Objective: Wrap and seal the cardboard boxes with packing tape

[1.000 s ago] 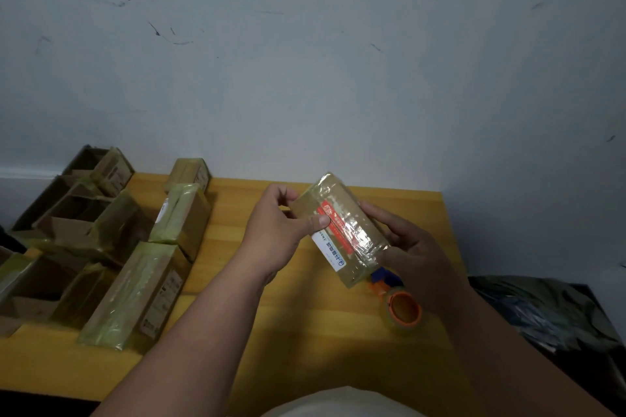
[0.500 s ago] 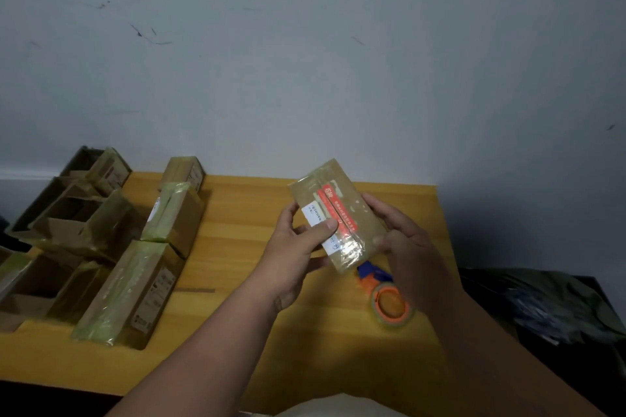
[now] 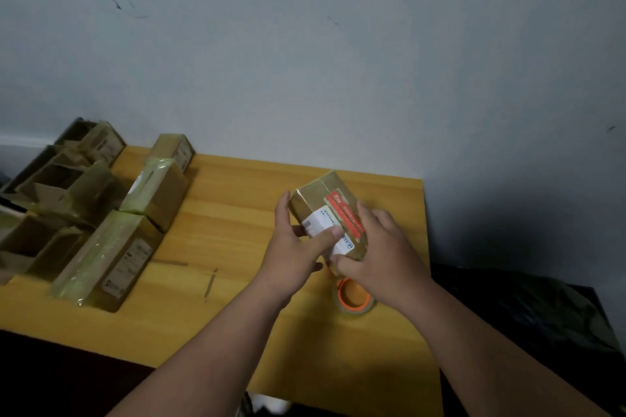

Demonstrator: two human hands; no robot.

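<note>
The taped box (image 3: 327,213) has moved lower than 0.5 s ago, near the table's (image 3: 237,206) right edge. Left hand (image 3: 294,247) grips its left side, thumb across the label. Right hand (image 3: 382,254) now wraps its near right corner, hiding more of the tape roll (image 3: 354,298).

This looks like a makeshift packing spot in a plain room, perhaps a home or small storeroom. A yellow wooden table (image 3: 237,308) stands against a scuffed, bare grey wall (image 3: 305,60). At the table's left end lie tape-wrapped cardboard boxes (image 3: 111,257) and open empty cartons (image 3: 44,193). A tape roll (image 3: 355,296) sits near its right edge, with dark bags (image 3: 528,311) just beyond.
</note>
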